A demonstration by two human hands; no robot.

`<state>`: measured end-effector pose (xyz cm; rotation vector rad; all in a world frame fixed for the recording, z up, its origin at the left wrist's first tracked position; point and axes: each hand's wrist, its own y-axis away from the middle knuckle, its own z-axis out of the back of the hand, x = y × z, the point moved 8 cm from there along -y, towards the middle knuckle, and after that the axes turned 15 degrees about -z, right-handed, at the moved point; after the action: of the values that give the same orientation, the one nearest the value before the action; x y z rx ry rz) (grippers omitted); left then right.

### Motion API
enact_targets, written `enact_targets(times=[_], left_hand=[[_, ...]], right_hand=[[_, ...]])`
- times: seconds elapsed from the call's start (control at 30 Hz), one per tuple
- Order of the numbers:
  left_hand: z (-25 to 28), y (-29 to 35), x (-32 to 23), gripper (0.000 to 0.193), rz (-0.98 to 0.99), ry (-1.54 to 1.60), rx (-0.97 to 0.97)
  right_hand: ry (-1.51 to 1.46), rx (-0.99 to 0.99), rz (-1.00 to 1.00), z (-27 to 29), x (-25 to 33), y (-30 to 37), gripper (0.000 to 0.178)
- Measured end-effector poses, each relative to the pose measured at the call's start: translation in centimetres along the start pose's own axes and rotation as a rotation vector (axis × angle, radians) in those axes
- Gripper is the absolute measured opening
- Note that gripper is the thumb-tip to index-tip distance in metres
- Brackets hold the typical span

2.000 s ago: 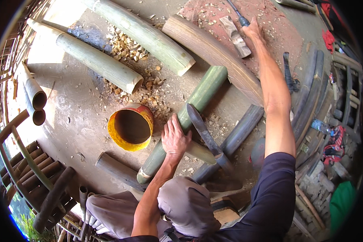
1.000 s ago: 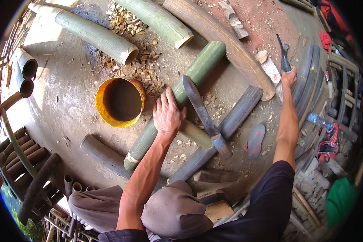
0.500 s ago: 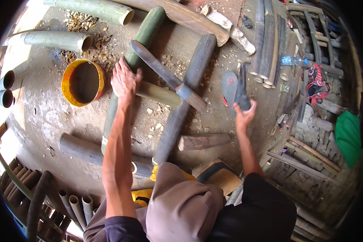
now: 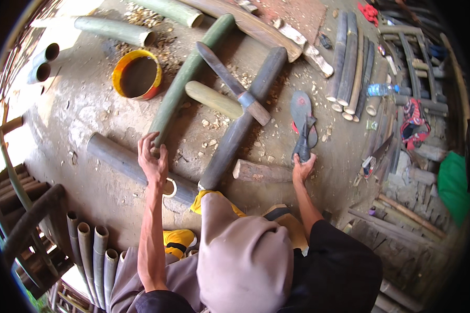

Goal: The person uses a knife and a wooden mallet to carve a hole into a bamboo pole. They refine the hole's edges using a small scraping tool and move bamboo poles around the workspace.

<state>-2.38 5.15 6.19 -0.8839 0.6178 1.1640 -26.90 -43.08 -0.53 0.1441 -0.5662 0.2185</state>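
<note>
My left hand [image 4: 152, 158] grips the near end of a long green bamboo pole [image 4: 188, 78] that runs away from me across the concrete floor. My right hand [image 4: 303, 168] is closed on a dark-handled tool [image 4: 303, 146], which points away from me over a grey sandal [image 4: 300, 108]. Between the hands lies a dark bamboo pole [image 4: 245, 120]. A big machete [image 4: 230, 75] with a wooden handle rests across it. A short pale bamboo piece [image 4: 214, 99] sits beside the blade.
A yellow-orange bucket [image 4: 137, 77] stands to the left of the green pole. A dark bamboo tube [image 4: 121, 159] and a short log [image 4: 261, 171] lie close to my knees. Split bamboo slats [image 4: 350, 62] and a plastic bottle [image 4: 381, 89] are at the right. Cut tubes [image 4: 94, 250] stand at the lower left.
My right hand has drawn back from a far reach to near my knee, now holding the dark tool. My left hand has slid down the green pole to its near end.
</note>
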Motion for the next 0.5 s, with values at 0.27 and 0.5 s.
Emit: enact_targets(times=[0.27, 0.5], left_hand=[[3.4, 7.6, 0.5, 0.033, 0.102, 0.063, -0.193], [4.9, 14.0, 2.8, 0.028, 0.191, 0.130, -0.281]], right_hand=[[-0.087, 0.235, 0.127, 1.5, 5.0, 1.4, 0.056], [-0.084, 0.358, -0.059, -2.0, 5.4, -1.2, 0.059]])
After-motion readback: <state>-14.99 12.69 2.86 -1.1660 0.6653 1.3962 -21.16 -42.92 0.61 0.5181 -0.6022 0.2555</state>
